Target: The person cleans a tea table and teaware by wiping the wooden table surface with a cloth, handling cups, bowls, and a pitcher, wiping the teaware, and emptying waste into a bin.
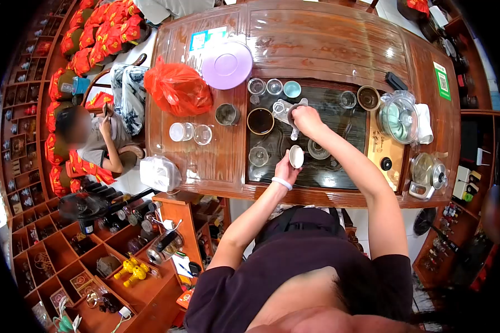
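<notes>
My left hand (286, 168), with a white bracelet at the wrist, holds a small white cup (296, 157) tilted over the front of the dark tea tray (328, 178). Farther back, my right hand (308, 121) is closed on a greyish piece beside a clear glass-like object (281, 109); my fingers hide much of it, and its kind is unclear. Left of my right hand stands a dark round bowl (260, 121) of dark liquid. A clear glass cup (258, 156) is left of my left hand, and a glass dish (318, 150) sits partly behind my right forearm.
Small cups, including a turquoise one (291, 89), line the tray's back edge. A brown cup (368, 97), glass pot (397, 117) and glass kettle (428, 173) stand right. Left are a red bag (178, 91) and purple lid (226, 64). A seated person (97, 141) is beyond the table.
</notes>
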`<act>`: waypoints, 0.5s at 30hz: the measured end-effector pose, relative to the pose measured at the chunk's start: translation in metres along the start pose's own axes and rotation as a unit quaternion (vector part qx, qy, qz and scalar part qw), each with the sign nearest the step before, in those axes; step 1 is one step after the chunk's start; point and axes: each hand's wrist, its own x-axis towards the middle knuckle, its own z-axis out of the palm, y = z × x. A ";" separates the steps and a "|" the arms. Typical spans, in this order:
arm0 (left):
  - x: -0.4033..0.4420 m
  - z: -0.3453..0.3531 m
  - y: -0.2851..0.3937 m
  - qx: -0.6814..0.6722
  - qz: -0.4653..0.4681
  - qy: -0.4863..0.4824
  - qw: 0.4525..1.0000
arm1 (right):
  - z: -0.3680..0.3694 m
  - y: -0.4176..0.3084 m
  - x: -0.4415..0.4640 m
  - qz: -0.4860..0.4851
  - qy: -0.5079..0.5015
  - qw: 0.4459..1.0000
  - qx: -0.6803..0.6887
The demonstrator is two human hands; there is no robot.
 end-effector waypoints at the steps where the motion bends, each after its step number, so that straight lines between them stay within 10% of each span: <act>1: -0.002 -0.001 0.001 0.036 0.030 0.019 0.999 | -0.005 0.005 -0.001 0.040 0.027 0.994 0.094; 7: -0.033 0.046 0.024 0.184 0.263 0.057 0.945 | -0.080 0.040 -0.068 0.246 0.069 0.697 0.669; 11: -0.032 0.072 0.022 0.268 0.269 0.008 0.925 | -0.066 0.059 -0.163 0.289 0.119 0.511 0.801; 15: 0.017 0.051 -0.017 0.588 0.359 0.019 0.724 | -0.042 0.050 -0.275 0.341 0.209 0.400 0.825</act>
